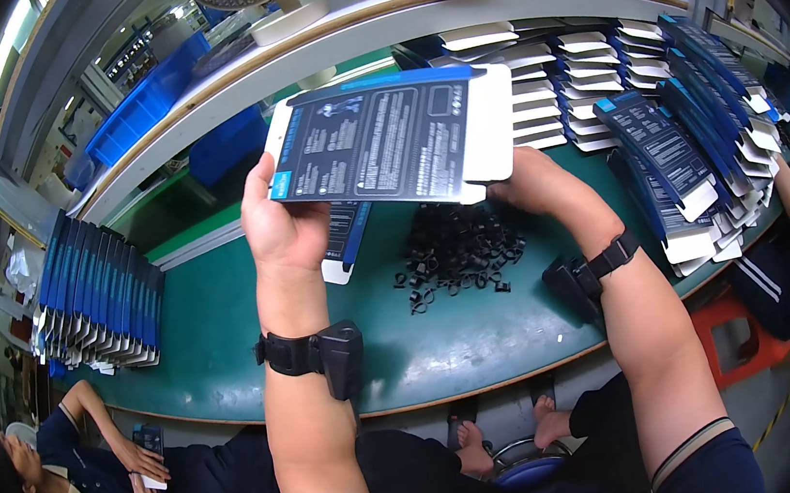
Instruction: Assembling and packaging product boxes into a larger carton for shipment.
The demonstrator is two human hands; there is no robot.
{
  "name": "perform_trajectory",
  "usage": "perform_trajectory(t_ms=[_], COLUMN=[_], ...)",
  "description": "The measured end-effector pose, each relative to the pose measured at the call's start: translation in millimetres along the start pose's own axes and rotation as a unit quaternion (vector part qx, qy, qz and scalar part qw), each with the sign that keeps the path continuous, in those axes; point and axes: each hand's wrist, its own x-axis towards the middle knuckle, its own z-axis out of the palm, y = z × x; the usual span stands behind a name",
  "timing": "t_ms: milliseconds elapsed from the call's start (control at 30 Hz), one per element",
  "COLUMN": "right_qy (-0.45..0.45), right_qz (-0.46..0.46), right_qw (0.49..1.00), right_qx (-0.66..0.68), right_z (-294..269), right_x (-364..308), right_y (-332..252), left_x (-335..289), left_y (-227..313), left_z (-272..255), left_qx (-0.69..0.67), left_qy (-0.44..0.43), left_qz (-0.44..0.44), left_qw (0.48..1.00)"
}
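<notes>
I see a dark blue carton (373, 142) raised over the green surface (213, 355), its printed broad face turned up toward the person and its white end flap (491, 128) jutting out to the right. The left hand (286, 228) has its grip closed on the left end, thumb at the edge and fingers underneath, which seems to bear most of the weight and leave the print uncovered. The right hand (544, 183) is at the flap's lower corner, probably steadying it; its fingertips are partly hidden, so I cannot tell whether that grip is clenched or merely touching. Below, a second carton (347, 237) lies partly covered, and near it small black parts (459, 249) are heaped loose, presumably there to be within reach of both hands (I can't make out their exact form from here). On the left, a row of cartons (93, 291) leans side by side, likely so that each props the next, while to the right overlapping cartons (657, 148) are piled, and white-ended cartons (534, 99) are layered at the back in columns, perhaps to save room.
</notes>
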Motion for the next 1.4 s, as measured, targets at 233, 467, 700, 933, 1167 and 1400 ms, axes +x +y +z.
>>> perform_trajectory(t_ms=[233, 467, 700, 933, 1167, 1400], right_qy=[0.045, 0.055, 0.250, 0.254, 0.233, 0.268], right_qz=[-0.023, 0.021, 0.085, -0.002, -0.064, -0.127], right_qw=[0.998, 0.998, 0.949, 0.897, 0.913, 0.919], right_qx=[0.035, 0.010, 0.174, 0.361, 0.329, 0.259], right_z=[2.8, -7.9, -56.1, -47.7, -30.4, -17.9], right_x=[2.0, 3.3, -6.8, -9.3, -11.4, -10.9], right_y=[-0.4, 1.3, -17.5, -39.4, -63.0, -71.2], left_x=[-6.4, -7.5, -18.4, -31.5, -44.7, -41.3], left_y=[-9.7, -11.4, -18.4, -64.1, -83.6, -86.6], left_z=[13.1, 15.5, 24.7, 34.2, 36.6, 31.7], left_qx=[0.063, 0.066, 0.254, 0.324, 0.417, 0.447], left_qy=[0.022, 0.022, 0.033, -0.051, -0.138, -0.165], left_qz=[-0.004, -0.002, 0.095, 0.105, 0.135, 0.150], left_qw=[0.998, 0.998, 0.962, 0.939, 0.888, 0.866])
